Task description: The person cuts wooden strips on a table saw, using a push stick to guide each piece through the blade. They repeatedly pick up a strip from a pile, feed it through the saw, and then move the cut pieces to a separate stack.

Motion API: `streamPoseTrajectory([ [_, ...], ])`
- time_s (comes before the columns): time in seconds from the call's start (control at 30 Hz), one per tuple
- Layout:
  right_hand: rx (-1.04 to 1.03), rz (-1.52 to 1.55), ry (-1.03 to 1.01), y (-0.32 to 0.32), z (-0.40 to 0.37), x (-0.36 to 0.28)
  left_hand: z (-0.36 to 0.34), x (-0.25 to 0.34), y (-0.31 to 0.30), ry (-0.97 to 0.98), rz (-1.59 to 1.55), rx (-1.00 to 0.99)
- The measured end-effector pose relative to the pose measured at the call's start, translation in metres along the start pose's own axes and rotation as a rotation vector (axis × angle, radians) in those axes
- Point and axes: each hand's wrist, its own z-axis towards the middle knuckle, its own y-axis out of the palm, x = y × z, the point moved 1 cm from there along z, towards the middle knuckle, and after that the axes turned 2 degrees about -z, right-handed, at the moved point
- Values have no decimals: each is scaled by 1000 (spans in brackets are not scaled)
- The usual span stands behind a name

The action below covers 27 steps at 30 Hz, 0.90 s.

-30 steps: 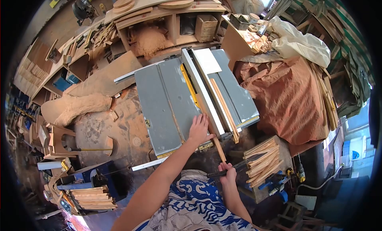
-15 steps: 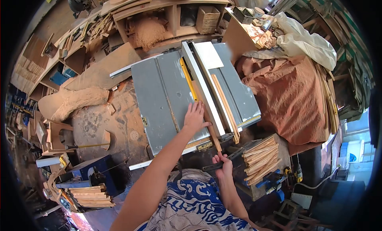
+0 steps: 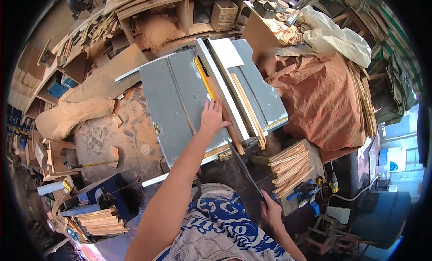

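Observation:
On the grey table of the saw (image 3: pixel 166 94), my left hand (image 3: pixel 212 116) lies with its fingers spread on a narrow wood strip (image 3: pixel 234 137), just below the yellow insert (image 3: pixel 204 77). The strip runs along the left side of the white fence (image 3: pixel 231 105), its near end past the table's front edge. My right hand (image 3: pixel 271 210) is closed around the near end of a long dark stick (image 3: pixel 246 173), whose far end meets the table's front edge by the strip. Two thin strips (image 3: pixel 247 110) lie right of the fence.
A pile of cut strips (image 3: pixel 290 168) stands at the right, beside a reddish cloth (image 3: pixel 326 103). Another stack of strips (image 3: pixel 101 222) is at the lower left. Shelves (image 3: pixel 189 18) with sawdust stand behind the saw.
My right hand has let go of the wood strip's near end and moved down and right, now holding the dark stick outstretched. The strip has moved forward slightly under my left hand.

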Motion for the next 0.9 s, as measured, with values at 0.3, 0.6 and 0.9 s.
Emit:
streamPoseTrajectory([
  [0.3,-209,-299,70,-8,-17,1,-1,0,-3,-4,43,-47],
  [0.6,-268,-239,84,12,1,11,2,-5,-1,3,30,-40],
  [0.9,-266,-185,143,17,46,-18,36,-36,-2,-8,-7,-61],
])
